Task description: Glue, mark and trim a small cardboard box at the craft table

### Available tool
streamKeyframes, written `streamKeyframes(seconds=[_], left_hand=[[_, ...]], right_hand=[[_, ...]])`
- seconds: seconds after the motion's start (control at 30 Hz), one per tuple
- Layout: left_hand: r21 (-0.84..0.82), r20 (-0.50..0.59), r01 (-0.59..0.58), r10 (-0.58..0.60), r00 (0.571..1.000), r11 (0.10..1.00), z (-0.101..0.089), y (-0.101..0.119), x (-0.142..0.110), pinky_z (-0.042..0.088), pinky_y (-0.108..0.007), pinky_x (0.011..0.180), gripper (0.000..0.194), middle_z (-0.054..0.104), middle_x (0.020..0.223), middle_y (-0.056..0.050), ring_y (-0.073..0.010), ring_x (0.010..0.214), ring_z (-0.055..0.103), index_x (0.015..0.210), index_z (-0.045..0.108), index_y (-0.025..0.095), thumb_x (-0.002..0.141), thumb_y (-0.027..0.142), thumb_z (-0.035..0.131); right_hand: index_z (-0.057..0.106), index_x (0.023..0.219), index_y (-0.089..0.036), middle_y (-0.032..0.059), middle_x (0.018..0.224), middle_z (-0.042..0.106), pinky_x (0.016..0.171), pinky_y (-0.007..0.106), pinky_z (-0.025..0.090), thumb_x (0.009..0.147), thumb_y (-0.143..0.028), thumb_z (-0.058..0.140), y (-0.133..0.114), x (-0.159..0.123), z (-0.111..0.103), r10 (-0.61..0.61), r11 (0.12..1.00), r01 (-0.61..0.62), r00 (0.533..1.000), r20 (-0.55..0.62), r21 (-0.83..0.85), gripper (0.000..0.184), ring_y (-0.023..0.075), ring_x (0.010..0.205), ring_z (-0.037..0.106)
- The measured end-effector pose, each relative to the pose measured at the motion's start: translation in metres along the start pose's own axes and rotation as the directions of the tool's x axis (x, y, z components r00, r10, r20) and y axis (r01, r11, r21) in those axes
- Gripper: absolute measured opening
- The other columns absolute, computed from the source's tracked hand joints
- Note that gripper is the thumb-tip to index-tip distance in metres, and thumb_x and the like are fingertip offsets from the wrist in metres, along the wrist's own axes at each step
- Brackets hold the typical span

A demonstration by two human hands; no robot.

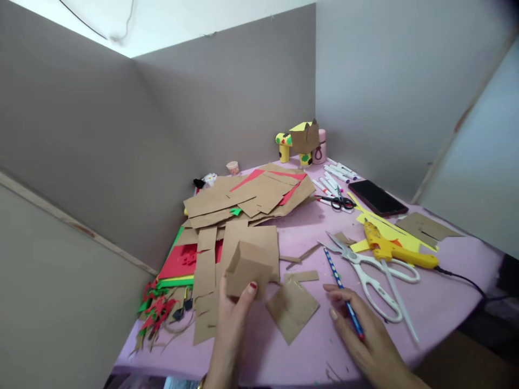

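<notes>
My left hand (231,324) grips a small folded brown cardboard box (248,268), thumb pressed on its front face, just above the pink table (438,302). My right hand (365,337) lies flat with fingers stretched out over a blue dotted pencil (343,292) on the table. A loose square of brown cardboard (292,308) lies between both hands. White scissors (377,275) rest just beyond my right hand.
Brown cardboard sheets (251,197) and red and green paper (180,262) pile up at left. A yellow glue gun (391,249), black scissors (343,202), markers (336,175), a phone (377,197) and a cardboard craft model (302,140) sit at back right. Grey partition walls enclose the table.
</notes>
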State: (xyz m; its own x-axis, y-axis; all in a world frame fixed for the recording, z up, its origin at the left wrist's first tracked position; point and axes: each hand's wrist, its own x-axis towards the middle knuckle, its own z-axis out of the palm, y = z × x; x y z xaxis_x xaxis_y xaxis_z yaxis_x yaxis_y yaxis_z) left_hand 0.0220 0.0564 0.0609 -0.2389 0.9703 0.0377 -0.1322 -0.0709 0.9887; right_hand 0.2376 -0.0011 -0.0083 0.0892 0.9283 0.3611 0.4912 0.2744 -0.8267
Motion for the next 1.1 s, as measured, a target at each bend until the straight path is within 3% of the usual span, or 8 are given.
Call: streamKeyframes(seconds=[0.2, 0.33, 0.43, 0.5, 0.57, 0.67, 0.8, 1.1], left_hand=[[0.067, 0.237, -0.026, 0.010, 0.971, 0.997, 0.053, 0.014, 0.018, 0.049, -0.034, 0.085, 0.068, 0.062, 0.116, -0.009, -0.0222, 0.101, 0.062, 0.126, 0.040, 0.024, 0.070, 0.034, 0.078], [0.113, 0.413, -0.016, -0.033, 0.910, 0.993, 0.087, 0.008, 0.023, 0.047, -0.036, 0.088, 0.062, 0.061, 0.116, -0.010, -0.0231, 0.102, 0.061, 0.124, 0.040, 0.021, 0.073, 0.026, 0.075], [0.131, 0.464, -0.028, -0.037, 0.885, 0.991, 0.110, 0.005, 0.030, 0.047, -0.035, 0.088, 0.060, 0.061, 0.115, -0.009, -0.0227, 0.103, 0.060, 0.123, 0.040, 0.021, 0.073, 0.024, 0.072], [0.132, 0.479, -0.040, -0.029, 0.877, 0.990, 0.128, 0.004, 0.037, 0.046, -0.033, 0.087, 0.057, 0.061, 0.114, -0.008, -0.0228, 0.103, 0.060, 0.120, 0.041, 0.021, 0.072, 0.023, 0.071], [0.126, 0.490, -0.049, -0.019, 0.872, 0.991, 0.146, 0.003, 0.044, 0.046, -0.032, 0.087, 0.056, 0.061, 0.113, -0.007, -0.0228, 0.103, 0.060, 0.118, 0.042, 0.021, 0.070, 0.019, 0.069], [0.118, 0.499, -0.056, -0.010, 0.867, 0.991, 0.173, -0.004, 0.056, 0.047, -0.033, 0.084, 0.055, 0.064, 0.110, -0.007, -0.0231, 0.099, 0.062, 0.117, 0.042, 0.020, 0.068, 0.017, 0.067], [0.129, 0.456, -0.088, 0.020, 0.890, 0.988, 0.198, -0.021, 0.074, 0.046, -0.035, 0.085, 0.053, 0.064, 0.109, -0.009, -0.0239, 0.099, 0.063, 0.116, 0.043, 0.018, 0.069, 0.020, 0.067], [0.116, 0.349, -0.132, 0.084, 0.933, 0.984, 0.207, -0.055, 0.108, 0.031, -0.043, 0.106, 0.068, 0.052, 0.132, -0.020, -0.0285, 0.122, 0.050, 0.128, 0.038, 0.013, 0.068, 0.021, 0.071]], right_hand=[[0.050, 0.114, -0.026, 0.0091, 0.124, 0.064, 0.088, 0.029, 0.055, 0.091, -0.027, 0.052, 0.000, -0.005, -0.020, -0.104, 0.994, 0.103, 0.995, -0.002, -0.038, 0.024, 0.0224, 0.113, 0.062], [0.052, 0.119, -0.026, 0.0106, 0.127, 0.063, 0.084, 0.030, 0.057, 0.089, -0.036, 0.056, 0.003, 0.007, -0.064, -0.201, 0.974, 0.194, 0.978, -0.050, -0.117, 0.032, 0.0266, 0.111, 0.063], [0.054, 0.117, -0.026, 0.0093, 0.119, 0.065, 0.088, 0.033, 0.054, 0.093, -0.039, 0.046, 0.009, 0.025, -0.104, -0.214, 0.967, 0.186, 0.964, -0.161, -0.172, 0.029, 0.0261, 0.110, 0.063], [0.057, 0.112, -0.026, 0.0077, 0.111, 0.068, 0.088, 0.036, 0.053, 0.096, -0.037, 0.039, 0.016, 0.039, -0.126, -0.142, 0.971, 0.098, 0.970, -0.195, -0.218, 0.026, 0.0250, 0.105, 0.063], [0.059, 0.110, -0.025, 0.0085, 0.110, 0.067, 0.090, 0.039, 0.052, 0.097, -0.036, 0.038, 0.025, 0.052, -0.142, -0.067, 0.965, 0.028, 0.988, -0.142, -0.263, 0.027, 0.0260, 0.106, 0.062], [0.061, 0.112, -0.024, 0.0097, 0.114, 0.067, 0.092, 0.042, 0.050, 0.096, -0.036, 0.041, 0.041, 0.070, -0.153, -0.053, 0.952, 0.041, 0.998, -0.033, -0.303, 0.028, 0.0268, 0.108, 0.061], [0.065, 0.110, -0.022, 0.0100, 0.110, 0.070, 0.090, 0.042, 0.052, 0.094, -0.030, 0.041, 0.062, 0.086, -0.158, -0.070, 0.943, 0.074, 0.997, 0.023, -0.325, 0.029, 0.0262, 0.103, 0.063], [0.064, 0.111, -0.017, 0.0106, 0.108, 0.070, 0.089, 0.044, 0.050, 0.092, -0.021, 0.047, 0.077, 0.146, -0.174, -0.091, 0.902, 0.133, 0.989, 0.121, -0.410, 0.026, 0.0257, 0.102, 0.062]])
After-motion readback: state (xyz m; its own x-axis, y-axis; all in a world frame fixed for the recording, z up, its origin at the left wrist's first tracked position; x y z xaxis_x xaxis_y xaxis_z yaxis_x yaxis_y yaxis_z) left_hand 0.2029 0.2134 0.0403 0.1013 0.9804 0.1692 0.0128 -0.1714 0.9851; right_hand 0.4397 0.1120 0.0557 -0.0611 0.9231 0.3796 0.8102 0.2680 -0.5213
